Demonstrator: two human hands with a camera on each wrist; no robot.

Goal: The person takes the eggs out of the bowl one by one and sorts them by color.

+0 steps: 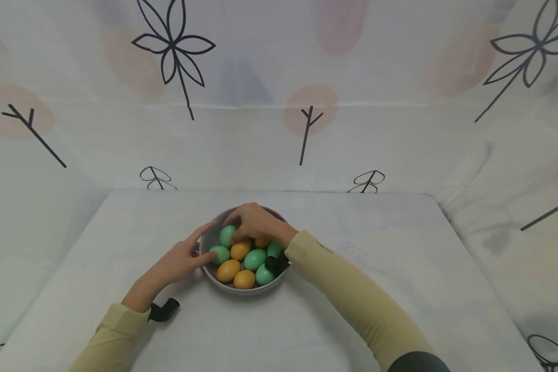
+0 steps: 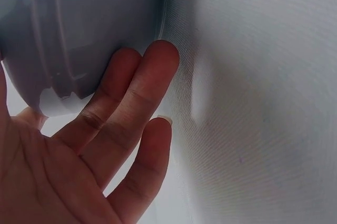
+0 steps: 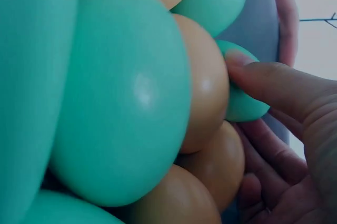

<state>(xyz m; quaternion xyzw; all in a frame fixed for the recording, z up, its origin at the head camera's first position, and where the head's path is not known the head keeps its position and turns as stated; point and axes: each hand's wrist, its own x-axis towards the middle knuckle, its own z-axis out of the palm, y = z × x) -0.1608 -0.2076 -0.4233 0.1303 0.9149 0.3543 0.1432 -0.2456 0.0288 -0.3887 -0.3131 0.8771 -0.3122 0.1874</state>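
A round grey bowl (image 1: 245, 291) holds several green and orange eggs. My left hand (image 1: 179, 262) holds the bowl at its left side, with the thumb over the rim and near a green egg (image 1: 220, 255). In the left wrist view, fingers (image 2: 158, 63) of that hand lie against the bowl's glossy outer wall (image 2: 100, 13). My right hand (image 1: 256, 223) reaches into the bowl from above and pinches a green egg (image 1: 227, 236) near the back left. The right wrist view shows the thumb on this green egg (image 3: 247, 104), with the fingers partly hidden behind it.
The bowl stands on a table with a white cloth (image 1: 344, 310). Behind it hangs a pale curtain (image 1: 251, 139) with plant drawings. Dark wrist cameras (image 1: 165, 310) are on both wrists, the right one above the bowl's right rim.
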